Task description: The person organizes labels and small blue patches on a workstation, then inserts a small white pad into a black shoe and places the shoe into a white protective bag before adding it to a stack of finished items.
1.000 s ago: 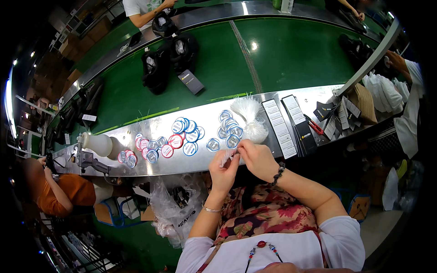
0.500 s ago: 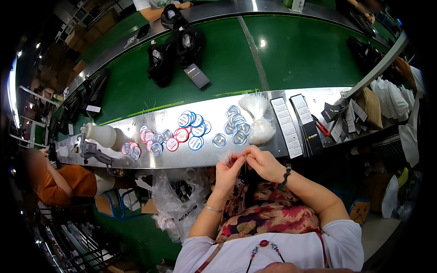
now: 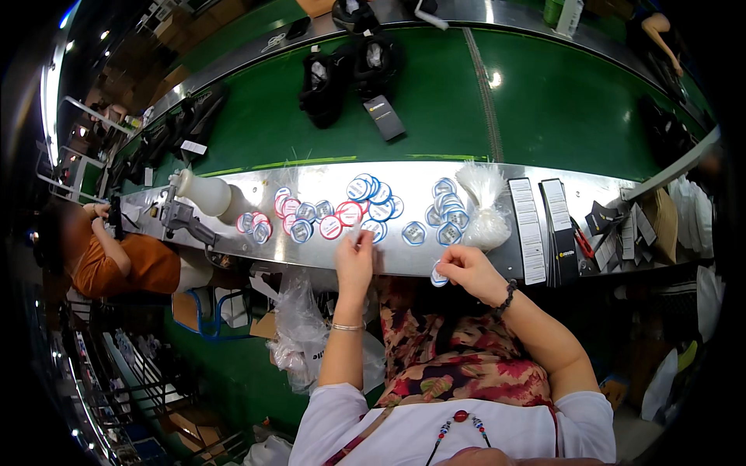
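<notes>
Steel-grey and shiny, the worktop [image 3: 482, 252] runs across in front of me, with a green conveyor belt [image 3: 559, 101] behind it. My left hand [image 3: 355, 260] reaches forward to the near edge of the worktop, fingers pinched narrow on something small and pale that I cannot make out, just beside the nearest of the round badges [image 3: 342, 213]. Those badges lie in a loose cluster, some rimmed blue, some red, several overlapping. A smaller group of blue-rimmed badges [image 3: 443, 213] lies to the right of them, touching a clear plastic bag [image 3: 486, 206] that is bunched at its top and full of pale bits.

My right hand [image 3: 466, 268] is curled at the worktop's front edge, holding one round badge [image 3: 439, 276] between thumb and fingers; the badge hangs just off the edge, over my lap. A dark bead bracelet [image 3: 507, 297] sits on that wrist, and a thin silver bangle [image 3: 348, 327] on the left one.

Right of the bag lie two long strips [image 3: 544, 229], one white and one black, side by side. At the far left a white cone of thread [image 3: 203, 194] lies on its side next to a metal tool [image 3: 183, 221]. A person in an orange top [image 3: 128, 264] sits to my left.
</notes>
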Tool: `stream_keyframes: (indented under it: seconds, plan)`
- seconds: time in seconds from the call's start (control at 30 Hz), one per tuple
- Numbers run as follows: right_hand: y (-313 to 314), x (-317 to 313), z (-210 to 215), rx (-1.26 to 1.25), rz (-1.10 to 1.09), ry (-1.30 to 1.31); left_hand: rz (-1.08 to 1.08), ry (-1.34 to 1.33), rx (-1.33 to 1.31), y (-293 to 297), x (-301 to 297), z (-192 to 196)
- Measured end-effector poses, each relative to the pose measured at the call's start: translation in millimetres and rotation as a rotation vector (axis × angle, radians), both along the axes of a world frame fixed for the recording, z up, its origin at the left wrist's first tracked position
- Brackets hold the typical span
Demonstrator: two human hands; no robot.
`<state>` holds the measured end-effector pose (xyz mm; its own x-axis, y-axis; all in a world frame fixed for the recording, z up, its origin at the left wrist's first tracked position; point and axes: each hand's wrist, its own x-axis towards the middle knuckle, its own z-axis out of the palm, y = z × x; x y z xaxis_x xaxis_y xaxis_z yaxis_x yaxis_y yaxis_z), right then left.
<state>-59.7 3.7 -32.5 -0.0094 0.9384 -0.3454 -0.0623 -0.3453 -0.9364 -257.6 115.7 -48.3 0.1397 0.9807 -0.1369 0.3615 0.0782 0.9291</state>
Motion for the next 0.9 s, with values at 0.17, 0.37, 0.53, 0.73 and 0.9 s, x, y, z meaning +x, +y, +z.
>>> stream_keyframes:
  seconds: [0.17, 0.37, 0.53, 0.73, 0.9]
  plan:
    - [2, -6, -5, 0.031, 0.006, -0.109, -0.037, 0.636, 0.39, 18, -9, -23]
    - [5, -8, -5, 0.048, -0.007, -0.112, -0.006, 0.376, 0.211, 24, -20, -34]
    - [12, -14, -8, 0.098, -0.036, -0.177, 0.077, -0.036, 0.023, 14, -16, -4]
    - [37, -40, 33, 0.389, -0.081, -0.404, -0.07, -0.441, -0.036, -11, 2, 18]
    - [46, -44, 38, 0.39, -0.093, -0.509, -0.096, -0.534, -0.055, -23, 14, 28]
